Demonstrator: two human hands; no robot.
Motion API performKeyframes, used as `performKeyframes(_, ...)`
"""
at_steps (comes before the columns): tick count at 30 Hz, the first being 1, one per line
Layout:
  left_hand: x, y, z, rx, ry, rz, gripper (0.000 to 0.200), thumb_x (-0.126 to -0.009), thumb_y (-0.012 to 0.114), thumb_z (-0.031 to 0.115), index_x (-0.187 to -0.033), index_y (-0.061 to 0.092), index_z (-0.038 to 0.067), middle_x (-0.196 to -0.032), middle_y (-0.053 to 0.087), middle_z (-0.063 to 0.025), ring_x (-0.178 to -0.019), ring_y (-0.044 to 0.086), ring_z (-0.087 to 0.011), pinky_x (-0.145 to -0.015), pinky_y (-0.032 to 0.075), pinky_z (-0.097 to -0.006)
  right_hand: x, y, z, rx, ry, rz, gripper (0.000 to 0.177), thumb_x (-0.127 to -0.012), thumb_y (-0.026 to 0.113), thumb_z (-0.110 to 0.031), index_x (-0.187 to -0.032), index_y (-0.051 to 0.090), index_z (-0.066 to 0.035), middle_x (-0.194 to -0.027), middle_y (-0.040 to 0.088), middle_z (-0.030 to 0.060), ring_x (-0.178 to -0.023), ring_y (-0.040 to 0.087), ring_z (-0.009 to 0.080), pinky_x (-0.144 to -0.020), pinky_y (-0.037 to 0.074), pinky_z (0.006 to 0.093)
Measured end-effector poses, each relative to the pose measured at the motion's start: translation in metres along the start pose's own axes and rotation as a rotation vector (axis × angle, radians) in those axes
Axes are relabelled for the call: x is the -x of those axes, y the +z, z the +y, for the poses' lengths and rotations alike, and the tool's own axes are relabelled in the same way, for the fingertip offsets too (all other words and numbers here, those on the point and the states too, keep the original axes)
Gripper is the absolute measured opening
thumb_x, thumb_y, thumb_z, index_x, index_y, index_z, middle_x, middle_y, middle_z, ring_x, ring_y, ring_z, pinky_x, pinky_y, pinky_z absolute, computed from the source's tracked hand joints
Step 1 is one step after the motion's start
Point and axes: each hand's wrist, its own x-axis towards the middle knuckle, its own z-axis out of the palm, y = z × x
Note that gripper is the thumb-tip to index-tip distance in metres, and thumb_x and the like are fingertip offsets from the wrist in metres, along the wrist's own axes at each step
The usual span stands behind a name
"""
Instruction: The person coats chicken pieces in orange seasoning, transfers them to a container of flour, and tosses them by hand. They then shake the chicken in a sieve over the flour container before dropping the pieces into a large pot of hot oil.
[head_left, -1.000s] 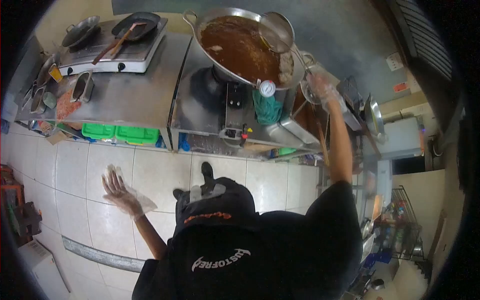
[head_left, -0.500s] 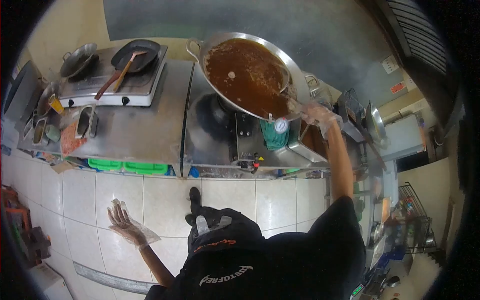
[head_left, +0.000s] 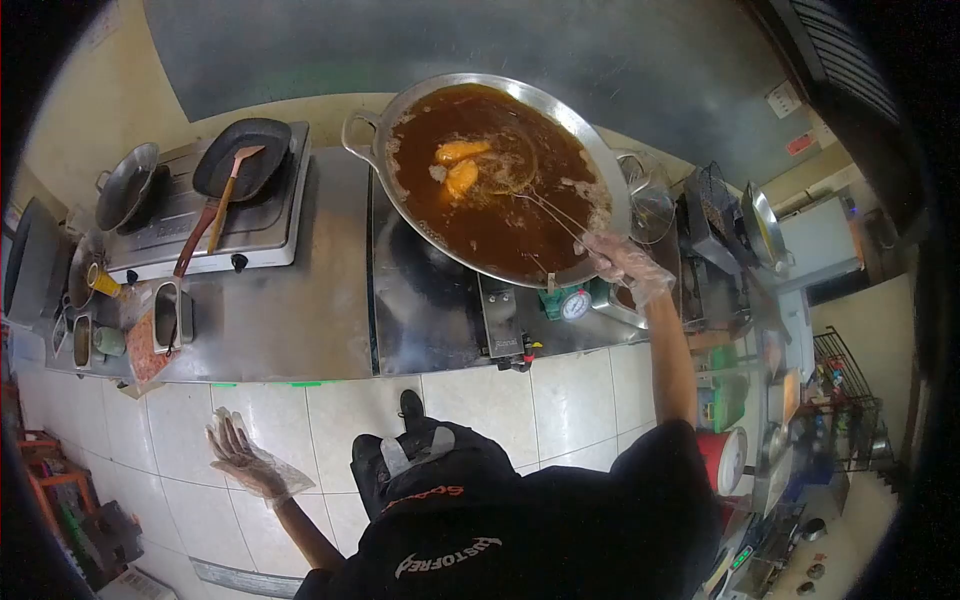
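My right hand [head_left: 622, 264], in a clear plastic glove, is closed on the wire handle of a skimmer [head_left: 548, 208] at the right side of a large metal pan [head_left: 615, 180]. The skimmer's round head lies in the brown oil [head_left: 470, 230]. Two orange-brown fried pieces [head_left: 461, 180] show at the oil's surface, left of the skimmer head. A dial thermometer [head_left: 575, 304] is clipped at the pan's near rim. My left hand [head_left: 245, 455], also gloved, hangs over the tiled floor with its fingers spread, holding nothing.
A white stove [head_left: 270, 250] at the left bears a square black pan [head_left: 243, 165] with a wooden spatula [head_left: 225, 200] and a wok [head_left: 127, 187]. Small metal containers [head_left: 172, 315] stand on the counter [head_left: 290, 330]. Racks [head_left: 708, 225] and a shiny pan [head_left: 765, 230] are at the right.
The orange-brown pieces now show in the oil, and the skimmer head has moved left from the pan's right side. The view has shifted. My left hand remains spread.
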Motion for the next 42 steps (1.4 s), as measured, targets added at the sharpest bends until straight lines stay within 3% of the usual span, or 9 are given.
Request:
performKeyframes(17, -0.097, -0.052, -0.001, 0.046, -0.099, -0.061, 0.068, -0.089, 0.011, 0.056, -0.134, 0.023, 0.006, -0.132, 0.034, -0.0189, -0.125, 0.03, -0.0297, -0.106, 0.018, -0.0441, 0.043, 0.087, -0.036, 0.23, 0.086, 0.222, 0.025, -0.088, 0.052, -0.031, -0.092, 0.054, -0.006, -0.063, 0.046, -0.0035, -0.053, 0.041, 0.0035, -0.04, 0.03, 0.0174)
performKeyframes(23, -0.122, -0.077, 0.002, 0.041, -0.084, -0.11, 0.067, -0.089, 0.011, 0.055, -0.134, 0.023, 0.006, -0.133, 0.035, -0.017, -0.126, 0.029, -0.028, -0.105, 0.018, -0.0444, 0.081, 0.172, -0.076, 0.902, -0.164, 0.322, 0.024, -0.089, 0.047, -0.023, -0.095, 0.051, 0.0, -0.072, 0.058, 0.0114, -0.062, 0.057, 0.0261, -0.055, 0.044, 0.0356)
performKeyframes(25, -0.126, -0.079, 0.005, 0.028, -0.083, -0.114, 0.068, -0.089, 0.01, 0.055, -0.134, 0.024, 0.006, -0.133, 0.035, -0.0158, -0.126, 0.029, -0.0273, -0.105, 0.019, -0.0441, 0.087, 0.175, -0.066, 1.152, -0.377, 0.42, 0.019, -0.09, 0.047, -0.021, -0.094, 0.053, -0.003, -0.059, 0.044, 0.0067, -0.053, 0.04, 0.0162, -0.05, 0.036, 0.0304)
performKeyframes(31, -0.142, -0.089, -0.004, 0.021, -0.095, -0.166, 0.067, -0.088, 0.009, 0.056, -0.133, 0.025, 0.008, -0.133, 0.036, -0.015, -0.125, 0.031, -0.0273, -0.105, 0.018, -0.0445, 0.117, 0.188, -0.06, 1.281, -0.278, 0.497, 0.017, -0.088, 0.048, -0.018, -0.095, 0.053, -0.003, -0.065, 0.049, 0.0118, -0.059, 0.045, 0.019, -0.057, 0.038, 0.0338)
performKeyframes(35, -0.144, -0.076, 0.002, 0.02, -0.077, -0.201, 0.067, -0.088, 0.009, 0.056, -0.133, 0.025, 0.009, -0.133, 0.036, -0.0148, -0.125, 0.031, -0.0271, -0.105, 0.018, -0.0449, 0.136, 0.196, -0.069, 1.243, -0.224, 0.614, 0.016, -0.088, 0.049, -0.018, -0.094, 0.054, -0.004, -0.066, 0.05, 0.0099, -0.061, 0.048, 0.0177, -0.057, 0.04, 0.0319)
performKeyframes(37, -0.144, -0.072, 0.002, 0.035, -0.062, -0.203, 0.067, -0.088, 0.01, 0.056, -0.133, 0.024, 0.008, -0.134, 0.035, -0.0149, -0.125, 0.03, -0.0271, -0.105, 0.017, -0.045, 0.143, 0.173, -0.064, 0.844, -0.167, 0.5, 0.019, -0.089, 0.048, -0.022, -0.091, 0.056, -0.004, -0.065, 0.051, 0.0058, -0.062, 0.05, 0.0149, -0.057, 0.041, 0.0291)
performKeyframes(39, -0.143, -0.071, 0.001, 0.038, -0.057, -0.207, 0.068, -0.088, 0.01, 0.056, -0.134, 0.024, 0.008, -0.134, 0.034, -0.015, -0.126, 0.029, -0.0275, -0.105, 0.017, -0.0452, 0.156, 0.181, -0.077, 1.171, -0.287, 0.61, 0.023, -0.09, 0.048, -0.027, -0.09, 0.055, -0.005, -0.062, 0.049, 0.0007, -0.056, 0.047, 0.0103, -0.051, 0.04, 0.0249)
performKeyframes(41, -0.141, -0.066, -0.001, 0.044, -0.061, -0.217, 0.068, -0.088, 0.011, 0.056, -0.134, 0.023, 0.008, -0.134, 0.033, -0.0151, -0.126, 0.029, -0.0279, -0.105, 0.016, -0.0454, 0.158, 0.182, -0.092, 0.712, 0.086, 0.634, 0.024, -0.089, 0.048, -0.03, -0.091, 0.054, -0.007, -0.059, 0.045, -0.0015, -0.049, 0.042, 0.0068, -0.042, 0.034, 0.022)
performKeyframes(42, -0.14, -0.065, -0.002, 0.064, -0.053, -0.221, 0.068, -0.088, 0.011, 0.057, -0.134, 0.023, 0.008, -0.135, 0.033, -0.0153, -0.126, 0.028, -0.0284, -0.105, 0.016, -0.0456, 0.155, 0.161, -0.077, 0.556, -0.032, 0.612, 0.022, -0.089, 0.048, -0.03, -0.088, 0.052, -0.008, -0.057, 0.042, -0.0034, -0.044, 0.035, 0.0048, -0.038, 0.027, 0.0196)
